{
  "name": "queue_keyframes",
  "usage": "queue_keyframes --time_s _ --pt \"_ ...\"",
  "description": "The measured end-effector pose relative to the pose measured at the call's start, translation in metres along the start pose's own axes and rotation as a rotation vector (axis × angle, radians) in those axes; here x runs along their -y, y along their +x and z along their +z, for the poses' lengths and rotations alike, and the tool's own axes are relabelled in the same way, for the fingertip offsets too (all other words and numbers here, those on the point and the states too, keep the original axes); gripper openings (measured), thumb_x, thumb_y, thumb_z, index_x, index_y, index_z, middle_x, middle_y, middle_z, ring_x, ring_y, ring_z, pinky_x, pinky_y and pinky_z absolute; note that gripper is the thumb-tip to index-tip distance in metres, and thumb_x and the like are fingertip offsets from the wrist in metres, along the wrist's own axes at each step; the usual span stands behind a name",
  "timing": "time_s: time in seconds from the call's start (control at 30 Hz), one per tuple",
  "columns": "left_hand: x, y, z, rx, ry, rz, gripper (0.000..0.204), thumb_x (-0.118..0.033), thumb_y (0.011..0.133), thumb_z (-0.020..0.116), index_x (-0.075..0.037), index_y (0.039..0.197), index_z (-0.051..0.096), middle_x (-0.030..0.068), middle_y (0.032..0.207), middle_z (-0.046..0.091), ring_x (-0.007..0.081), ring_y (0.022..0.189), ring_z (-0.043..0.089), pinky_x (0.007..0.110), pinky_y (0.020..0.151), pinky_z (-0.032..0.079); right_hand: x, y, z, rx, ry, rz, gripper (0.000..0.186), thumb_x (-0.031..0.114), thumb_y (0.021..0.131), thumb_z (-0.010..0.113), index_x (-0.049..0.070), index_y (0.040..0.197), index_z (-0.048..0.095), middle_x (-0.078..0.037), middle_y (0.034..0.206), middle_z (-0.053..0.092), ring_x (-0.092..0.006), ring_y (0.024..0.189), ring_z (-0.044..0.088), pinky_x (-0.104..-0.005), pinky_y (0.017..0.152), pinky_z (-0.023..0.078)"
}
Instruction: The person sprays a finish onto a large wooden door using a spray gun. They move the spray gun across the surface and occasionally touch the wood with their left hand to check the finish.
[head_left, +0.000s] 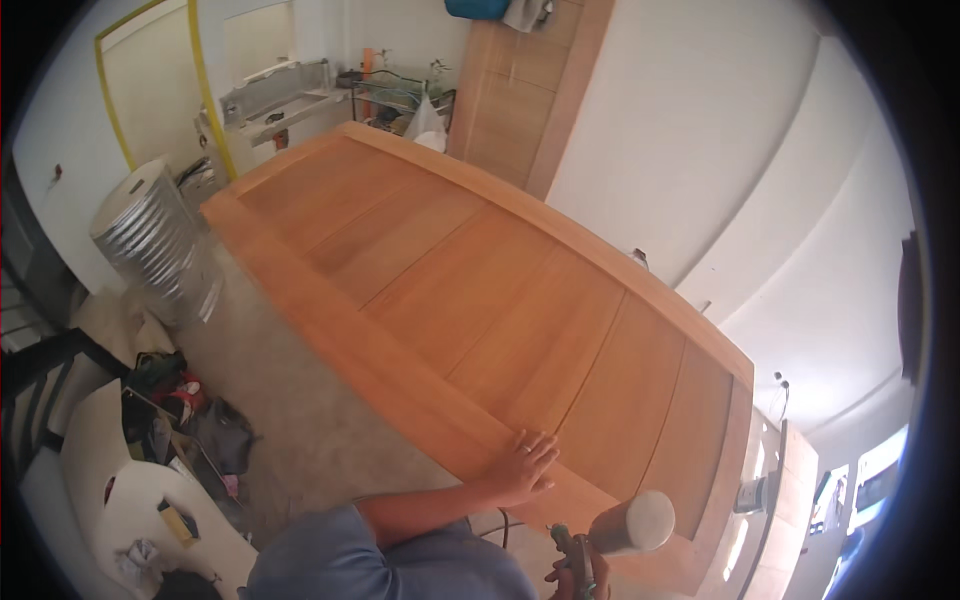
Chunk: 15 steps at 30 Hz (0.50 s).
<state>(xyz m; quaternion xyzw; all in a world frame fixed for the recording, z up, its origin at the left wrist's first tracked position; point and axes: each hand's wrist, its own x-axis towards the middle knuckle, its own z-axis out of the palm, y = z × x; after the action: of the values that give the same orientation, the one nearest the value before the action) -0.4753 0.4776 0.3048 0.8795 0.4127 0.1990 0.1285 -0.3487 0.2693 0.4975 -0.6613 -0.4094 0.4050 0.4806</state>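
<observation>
A large wooden door (490,290) with several flat panels and a raised frame lies before me, its surface reddish-brown. My left hand (522,470) rests on the near frame edge of the door, fingers spread and flat, a ring on one of them. In my right hand (566,582) at the lower edge is a spray gun (572,550), partly cut off by the picture's rim. Its rounded, pale-topped cup (636,524) tilts to the right, over the door's near right corner.
A silvery foil roll (150,235) stands left of the door. Nearer, a pile of bags and tools (195,420) lies on the floor beside a pale chair-like surface (170,530). Another wooden door (515,100) leans at the back wall. A tin (750,495) stands right.
</observation>
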Motion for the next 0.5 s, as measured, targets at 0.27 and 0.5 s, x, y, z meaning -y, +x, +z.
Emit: queue_keyframes --time_s 0.27,0.5 --pt "0.020 -0.008 -0.021 0.049 0.040 -0.048 0.076 -0.055 0.106 0.056 0.000 0.159 0.047 0.0210 0.170 0.041 0.0428 0.160 0.031 0.064 0.131 0.018 0.007 0.008 -0.004 0.088 -0.210 -0.021 0.048 0.009 0.101 0.074 0.004 0.146 0.059 -0.020 0.122 0.078 -0.0292 0.111 0.078 -0.0382 0.095 0.058" --pt "0.020 -0.003 -0.019 0.136 0.030 0.013 0.077 -0.052 0.107 0.056 0.002 0.160 0.044 0.0224 0.170 0.039 0.0446 0.161 0.028 0.064 0.132 0.016 0.008 -0.006 0.000 0.047 -0.215 -0.028 0.052 0.016 0.102 0.075 0.012 0.151 0.057 -0.021 0.122 0.077 -0.0343 0.114 0.076 -0.0427 0.097 0.057"
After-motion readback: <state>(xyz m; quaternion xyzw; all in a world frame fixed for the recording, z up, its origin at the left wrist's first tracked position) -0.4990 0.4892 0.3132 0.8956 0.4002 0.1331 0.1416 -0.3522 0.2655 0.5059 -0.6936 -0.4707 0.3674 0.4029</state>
